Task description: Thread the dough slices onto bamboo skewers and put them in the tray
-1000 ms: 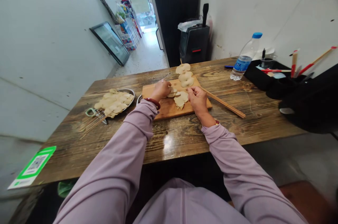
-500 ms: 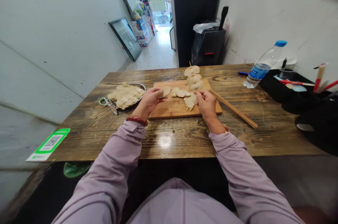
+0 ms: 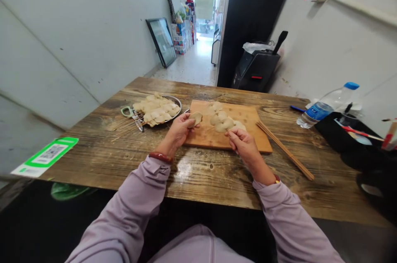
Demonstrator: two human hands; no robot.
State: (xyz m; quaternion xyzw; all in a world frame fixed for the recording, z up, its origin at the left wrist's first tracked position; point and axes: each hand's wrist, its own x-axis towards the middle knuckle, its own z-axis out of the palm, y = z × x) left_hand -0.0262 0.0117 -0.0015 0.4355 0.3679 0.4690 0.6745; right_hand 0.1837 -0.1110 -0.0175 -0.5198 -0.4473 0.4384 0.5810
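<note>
My left hand (image 3: 180, 129) pinches a thin, round, beige slice (image 3: 196, 118) between thumb and fingers at the left side of a wooden cutting board (image 3: 204, 138). My right hand (image 3: 244, 144) is closed on the near end of a skewer, mostly hidden by its fingers. Several beige slices (image 3: 222, 122) are threaded along that skewer, which slants away to the far left above the board. Loose slices (image 3: 240, 125) show partly behind it. Both hands are apart, with the skewered slices between them.
To the left, loaded skewers (image 3: 156, 108) lie heaped on a metal plate (image 3: 178, 102), beside green-handled scissors (image 3: 127, 111). A bundle of bare sticks (image 3: 287, 152) lies right of the board. Farther right are a water bottle (image 3: 319, 111) and a black organizer (image 3: 328, 135).
The skewer in my right hand has swung from upright to a leftward slant, lower over the loose slices. My left hand still pinches a slice. The camera view has shifted and tilted.
</note>
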